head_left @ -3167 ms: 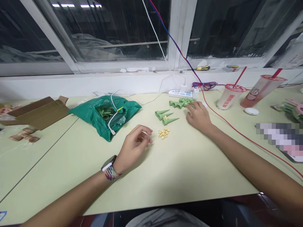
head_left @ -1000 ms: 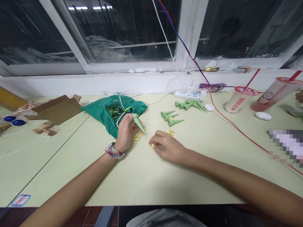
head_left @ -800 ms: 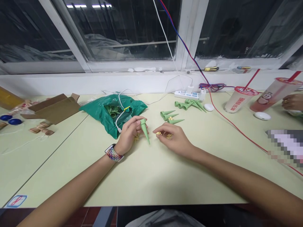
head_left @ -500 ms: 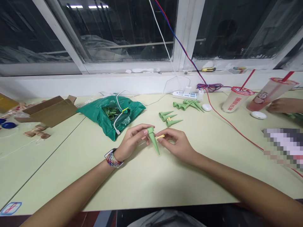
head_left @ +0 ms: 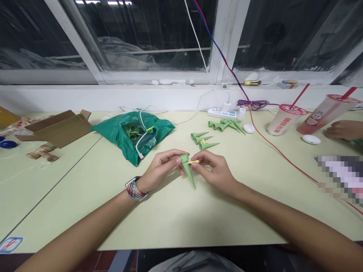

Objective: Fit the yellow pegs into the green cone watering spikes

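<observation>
My left hand [head_left: 160, 170] pinches the wide end of a green plastic cone [head_left: 188, 172], tip pointing down toward me. My right hand [head_left: 214, 170] pinches a small yellow peg [head_left: 193, 161] held sideways against the cone's wide end. Both hands hover just above the pale green table [head_left: 176, 219]. Three more green cones [head_left: 202, 139] lie beyond the hands, with a few yellow pegs among them. A further heap of green cones [head_left: 224, 124] lies near the power strip. An open green plastic bag [head_left: 133, 132] with more green parts sits to the left.
A cardboard box [head_left: 58, 126] and small brown rings lie at the left. A white power strip [head_left: 222, 112], cables, a red wire [head_left: 283, 153] and two lidded drink cups [head_left: 286, 120] stand at the right. Another person's hand [head_left: 342, 129] rests at the far right.
My left hand took a green cone from by the bag and brought it to the middle. My right hand picked up a yellow peg and moved it against the cone's wide end.
</observation>
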The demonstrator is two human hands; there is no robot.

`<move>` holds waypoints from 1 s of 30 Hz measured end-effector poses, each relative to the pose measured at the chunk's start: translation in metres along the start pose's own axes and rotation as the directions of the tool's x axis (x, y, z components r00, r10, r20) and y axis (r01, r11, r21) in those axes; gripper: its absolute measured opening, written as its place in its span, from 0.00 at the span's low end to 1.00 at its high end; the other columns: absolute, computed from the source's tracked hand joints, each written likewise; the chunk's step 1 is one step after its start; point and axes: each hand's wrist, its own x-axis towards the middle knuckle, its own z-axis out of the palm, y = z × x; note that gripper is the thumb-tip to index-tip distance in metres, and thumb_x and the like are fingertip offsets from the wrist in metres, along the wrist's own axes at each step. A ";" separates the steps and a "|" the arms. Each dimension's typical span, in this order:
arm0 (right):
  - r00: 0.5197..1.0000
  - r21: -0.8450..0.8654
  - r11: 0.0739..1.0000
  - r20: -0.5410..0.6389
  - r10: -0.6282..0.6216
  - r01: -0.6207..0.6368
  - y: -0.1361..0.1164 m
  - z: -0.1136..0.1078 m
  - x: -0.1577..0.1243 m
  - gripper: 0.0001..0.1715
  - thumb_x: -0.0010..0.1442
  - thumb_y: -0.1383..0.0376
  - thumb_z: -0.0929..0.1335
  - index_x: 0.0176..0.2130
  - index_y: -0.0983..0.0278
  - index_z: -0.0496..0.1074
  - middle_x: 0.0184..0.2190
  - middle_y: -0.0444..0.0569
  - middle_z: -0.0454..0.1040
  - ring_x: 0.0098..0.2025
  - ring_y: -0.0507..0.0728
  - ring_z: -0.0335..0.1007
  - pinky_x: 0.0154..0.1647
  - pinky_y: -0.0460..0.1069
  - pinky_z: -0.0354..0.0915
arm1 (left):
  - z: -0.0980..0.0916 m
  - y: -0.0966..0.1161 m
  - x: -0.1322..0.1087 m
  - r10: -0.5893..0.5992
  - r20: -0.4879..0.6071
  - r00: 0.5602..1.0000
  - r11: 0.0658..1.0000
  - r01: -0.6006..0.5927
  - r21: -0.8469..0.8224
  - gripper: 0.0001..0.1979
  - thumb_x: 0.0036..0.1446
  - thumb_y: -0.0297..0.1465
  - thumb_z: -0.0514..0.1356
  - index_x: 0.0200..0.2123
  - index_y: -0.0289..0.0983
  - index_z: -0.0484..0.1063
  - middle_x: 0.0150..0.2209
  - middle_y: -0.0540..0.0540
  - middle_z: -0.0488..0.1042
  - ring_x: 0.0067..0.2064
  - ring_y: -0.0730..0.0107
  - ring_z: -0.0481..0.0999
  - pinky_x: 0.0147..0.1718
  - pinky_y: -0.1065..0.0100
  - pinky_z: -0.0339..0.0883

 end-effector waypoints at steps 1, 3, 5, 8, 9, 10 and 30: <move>1.000 0.002 1.000 0.004 0.004 -0.004 0.000 0.000 0.000 0.04 0.67 0.63 0.72 0.41 0.60 0.76 0.36 0.46 0.81 0.38 0.55 0.79 0.41 0.51 0.75 | 0.000 0.000 0.000 0.001 0.000 1.000 1.000 -0.001 0.009 0.15 0.67 0.38 0.65 0.52 0.36 0.81 0.38 0.42 0.82 0.35 0.63 0.83 0.41 0.63 0.77; 1.000 0.012 1.000 0.011 0.010 -0.011 0.001 -0.001 0.000 0.04 0.67 0.62 0.71 0.41 0.60 0.76 0.36 0.46 0.80 0.38 0.55 0.79 0.41 0.51 0.76 | 0.000 0.000 0.000 0.000 0.000 1.000 1.000 0.000 0.023 0.15 0.66 0.38 0.66 0.52 0.36 0.80 0.39 0.41 0.82 0.36 0.62 0.84 0.41 0.63 0.78; 1.000 0.022 1.000 0.016 0.015 -0.015 0.001 -0.001 -0.001 0.03 0.67 0.63 0.71 0.41 0.60 0.76 0.34 0.45 0.80 0.37 0.55 0.79 0.39 0.51 0.76 | 0.000 0.001 0.000 -0.010 -0.004 1.000 1.000 0.010 0.028 0.15 0.64 0.37 0.67 0.51 0.37 0.80 0.41 0.41 0.82 0.37 0.61 0.85 0.42 0.62 0.80; 0.999 0.047 0.998 0.025 0.036 -0.037 0.001 -0.002 0.000 0.04 0.67 0.62 0.71 0.41 0.60 0.76 0.33 0.45 0.79 0.35 0.55 0.79 0.37 0.51 0.76 | 0.002 0.002 0.000 -0.035 -0.014 0.999 0.999 0.036 0.019 0.17 0.61 0.36 0.70 0.51 0.37 0.80 0.41 0.40 0.83 0.38 0.58 0.86 0.43 0.59 0.82; 0.998 0.059 0.997 0.031 0.050 -0.052 0.000 -0.003 0.000 0.04 0.67 0.62 0.72 0.42 0.60 0.76 0.33 0.45 0.79 0.34 0.55 0.79 0.37 0.51 0.76 | 0.002 0.002 0.000 -0.044 -0.014 0.999 0.999 0.044 0.010 0.18 0.59 0.36 0.71 0.51 0.37 0.80 0.41 0.40 0.83 0.39 0.58 0.86 0.44 0.58 0.82; 0.997 0.076 0.995 0.035 0.065 -0.068 0.000 -0.003 0.000 0.06 0.67 0.61 0.72 0.42 0.60 0.76 0.32 0.45 0.79 0.33 0.55 0.79 0.36 0.51 0.77 | 0.003 0.002 0.000 -0.052 -0.011 0.999 0.999 0.052 0.000 0.18 0.59 0.35 0.72 0.51 0.37 0.79 0.41 0.40 0.84 0.40 0.58 0.86 0.44 0.57 0.82; 1.000 0.077 0.997 0.003 -0.012 0.012 -0.007 -0.009 0.005 0.05 0.66 0.61 0.73 0.40 0.59 0.81 0.37 0.48 0.82 0.36 0.56 0.81 0.40 0.53 0.80 | 0.005 0.002 0.000 -0.114 0.014 0.993 0.983 0.115 -0.141 0.15 0.58 0.32 0.72 0.49 0.35 0.82 0.42 0.37 0.84 0.39 0.60 0.85 0.40 0.62 0.82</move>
